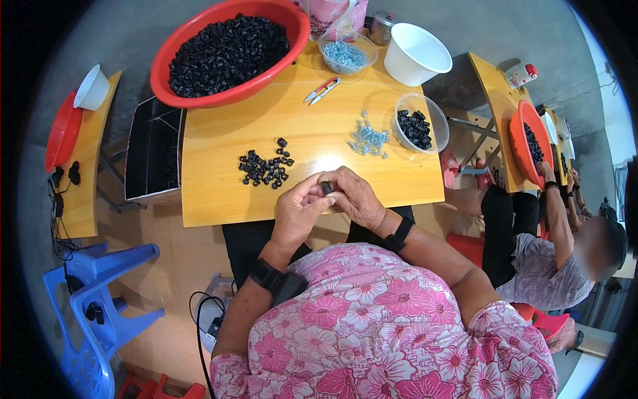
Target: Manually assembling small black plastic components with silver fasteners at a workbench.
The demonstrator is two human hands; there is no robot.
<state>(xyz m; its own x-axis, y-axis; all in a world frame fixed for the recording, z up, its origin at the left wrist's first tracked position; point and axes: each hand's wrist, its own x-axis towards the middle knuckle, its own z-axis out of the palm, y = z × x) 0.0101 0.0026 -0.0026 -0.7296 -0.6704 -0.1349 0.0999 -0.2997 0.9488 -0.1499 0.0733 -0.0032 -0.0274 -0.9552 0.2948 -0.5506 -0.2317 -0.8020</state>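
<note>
Over the near edge of the yellow table [312, 139], my two hands meet around one small black plastic piece [325, 187]. My left hand [299, 207] is closed, its thumb and fingers pinching the piece from the left. From the other side my right hand [359, 199] grips it too, fingers curled over the top. A loose pile of similar black pieces [264, 167] lies just beyond my left hand. Beyond my right hand is a small heap of clear bluish parts [369, 139]. Next to it a clear round tub [435, 126] holds more black pieces.
A large red basin [163, 80] full of black pieces stands at the far left. Thread snips [322, 90], a bowl of bluish parts [345, 56] and a white bucket [415, 53] are at the back. A blue plastic chair [100, 299] stands left; a co-worker [545, 266] sits right.
</note>
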